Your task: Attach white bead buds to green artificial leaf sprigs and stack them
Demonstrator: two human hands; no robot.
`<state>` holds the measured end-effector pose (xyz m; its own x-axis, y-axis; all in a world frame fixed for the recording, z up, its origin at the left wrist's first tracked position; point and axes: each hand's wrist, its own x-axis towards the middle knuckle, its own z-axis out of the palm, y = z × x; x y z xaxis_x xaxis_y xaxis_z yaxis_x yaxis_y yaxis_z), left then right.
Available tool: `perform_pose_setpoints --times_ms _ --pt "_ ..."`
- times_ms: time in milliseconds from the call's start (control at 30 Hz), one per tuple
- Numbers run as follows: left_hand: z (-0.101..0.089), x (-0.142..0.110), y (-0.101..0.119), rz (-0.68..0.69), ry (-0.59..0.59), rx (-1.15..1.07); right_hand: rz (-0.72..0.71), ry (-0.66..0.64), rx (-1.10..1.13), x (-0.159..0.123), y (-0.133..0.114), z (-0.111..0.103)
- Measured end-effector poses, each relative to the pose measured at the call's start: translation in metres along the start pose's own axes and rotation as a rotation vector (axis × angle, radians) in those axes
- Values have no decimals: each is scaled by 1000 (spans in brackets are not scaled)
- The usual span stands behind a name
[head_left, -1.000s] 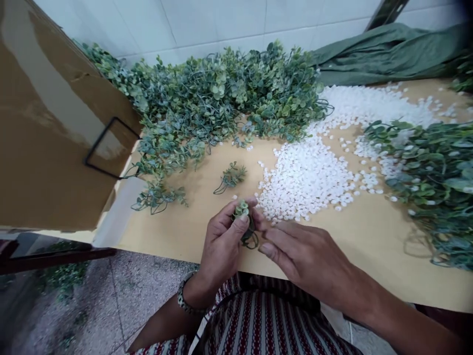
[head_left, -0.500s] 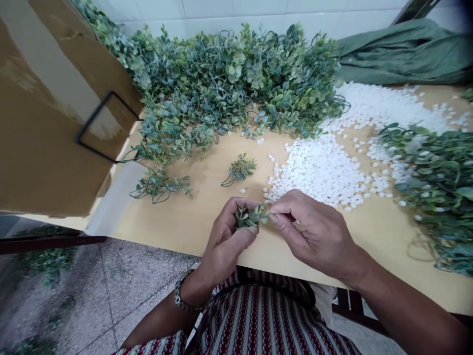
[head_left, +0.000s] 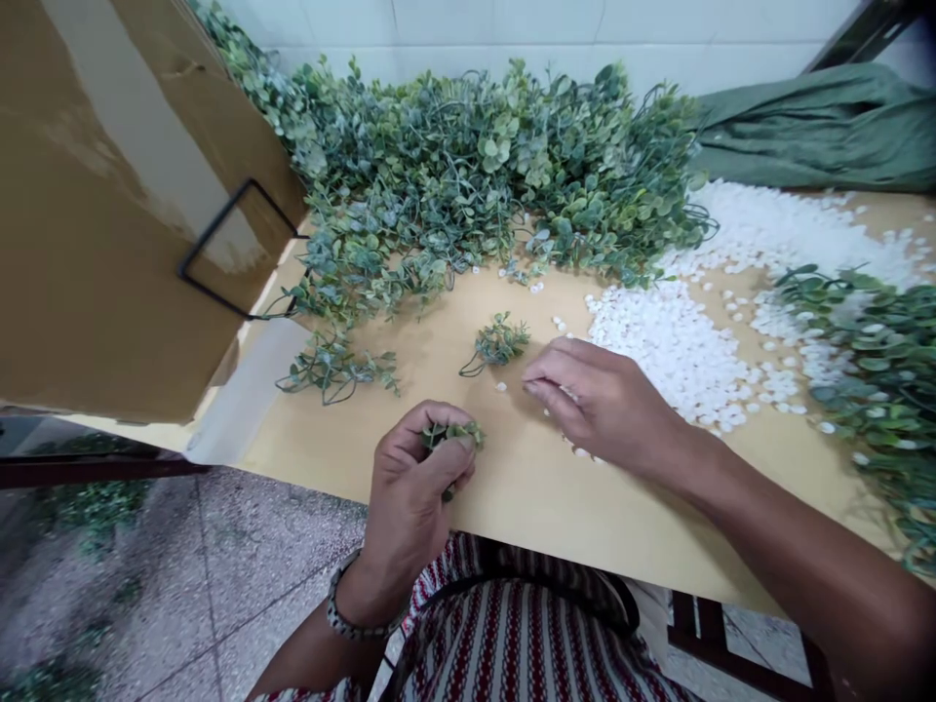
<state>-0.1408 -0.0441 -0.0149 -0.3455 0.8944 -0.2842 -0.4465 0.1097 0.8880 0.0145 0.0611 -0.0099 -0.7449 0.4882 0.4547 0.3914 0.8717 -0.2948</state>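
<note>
My left hand (head_left: 413, 483) is closed around a small green plastic leaf sprig (head_left: 453, 434) near the front edge of the tan table (head_left: 526, 487). My right hand (head_left: 596, 400) rests palm down on the table at the near edge of a heap of small white plastic pieces (head_left: 673, 346), fingers together and pointing left. I cannot see whether those fingers hold a piece. A loose sprig (head_left: 497, 343) lies just beyond the right fingertips.
A big pile of green artificial foliage (head_left: 468, 185) fills the back of the table, with more foliage at the right edge (head_left: 874, 341). A cardboard box (head_left: 109, 205) stands at the left. Green cloth (head_left: 811, 127) lies at the back right. Another sprig (head_left: 332, 366) lies left.
My right hand has let go of the sprig and moved right and forward onto the white pieces. The left hand drew the sprig closer to the table edge.
</note>
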Motion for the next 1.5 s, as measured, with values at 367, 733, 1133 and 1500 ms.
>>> perform_pose_setpoints --times_ms 367,733,1133,1500 --pt "-2 7 -1 27 8 84 -46 -138 -150 16 7 27" --pt "35 1 -12 8 -235 228 547 208 944 -35 -19 -23" --pt "82 -9 -31 48 -439 209 745 573 1279 -89 -21 -23" --pt "99 -11 -46 21 -472 223 634 707 1125 -109 -20 -20"
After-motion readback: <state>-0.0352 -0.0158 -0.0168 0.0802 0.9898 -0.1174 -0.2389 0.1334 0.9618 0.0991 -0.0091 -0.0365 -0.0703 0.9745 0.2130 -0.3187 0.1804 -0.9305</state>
